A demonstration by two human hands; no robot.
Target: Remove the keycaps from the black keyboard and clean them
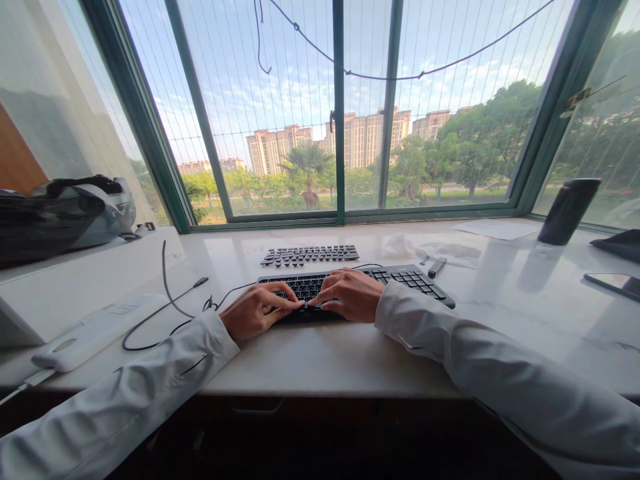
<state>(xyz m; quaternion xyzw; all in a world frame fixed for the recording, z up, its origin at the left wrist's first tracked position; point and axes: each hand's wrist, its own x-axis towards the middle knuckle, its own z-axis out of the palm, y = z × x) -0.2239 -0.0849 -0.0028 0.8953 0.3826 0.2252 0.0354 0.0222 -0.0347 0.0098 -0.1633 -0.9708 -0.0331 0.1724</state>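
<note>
A black keyboard (pixel 425 283) lies on the white counter, and its middle and left part show switches without keycaps. My left hand (pixel 257 308) rests at its front edge, thumb and fingertips pinched together over a tiny dark piece that I cannot make out. From the other side my right hand (pixel 353 295) meets it, fingers bent and closed in, the index fingertip almost touching the left fingertips at the same spot. Behind the keyboard, loose black keycaps (pixel 310 255) are laid out in rows. Both hands hide part of the keyboard's front rows.
A small dark tool (pixel 437 267) lies by crumpled clear plastic (pixel 453 253). At the right stand a black bottle (pixel 569 212) and a phone (pixel 615 285). To the left are a black cable (pixel 170 293), a white power strip (pixel 100 330) and a white box (pixel 90 280) under a black bag (pixel 65 217).
</note>
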